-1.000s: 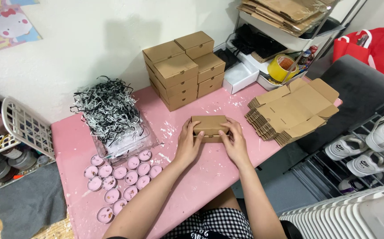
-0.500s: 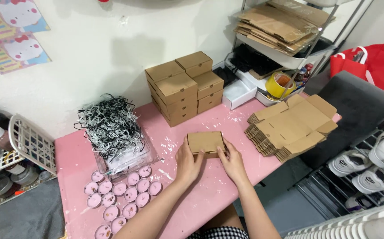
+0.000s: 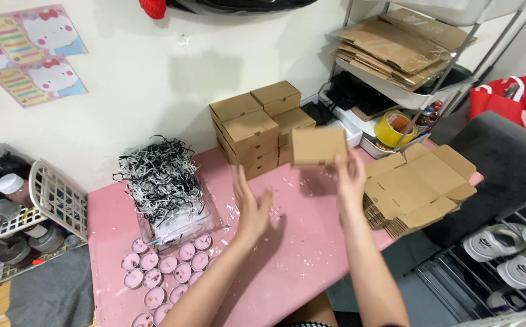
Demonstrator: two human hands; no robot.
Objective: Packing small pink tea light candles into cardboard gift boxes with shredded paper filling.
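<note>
My right hand [image 3: 350,179] holds a small closed brown cardboard box [image 3: 318,145] lifted above the pink table [image 3: 299,254], close to the stack of folded brown boxes [image 3: 260,127] by the wall. My left hand [image 3: 249,209] hovers open over the table with fingers spread, holding nothing, a little left of and below the lifted box. A pile of flat unfolded cardboard blanks [image 3: 417,188] lies just right of my right hand.
A clear tub of black and white shredded paper [image 3: 163,181] stands at the table's left. Several pink tealight candles [image 3: 166,272] lie before it. A white basket [image 3: 57,203] sits far left; a metal shelf with cardboard and yellow tape [image 3: 396,128] stands right.
The box has been raised off the table and carried toward the stack by my right hand. My left hand has let go of it and opened.
</note>
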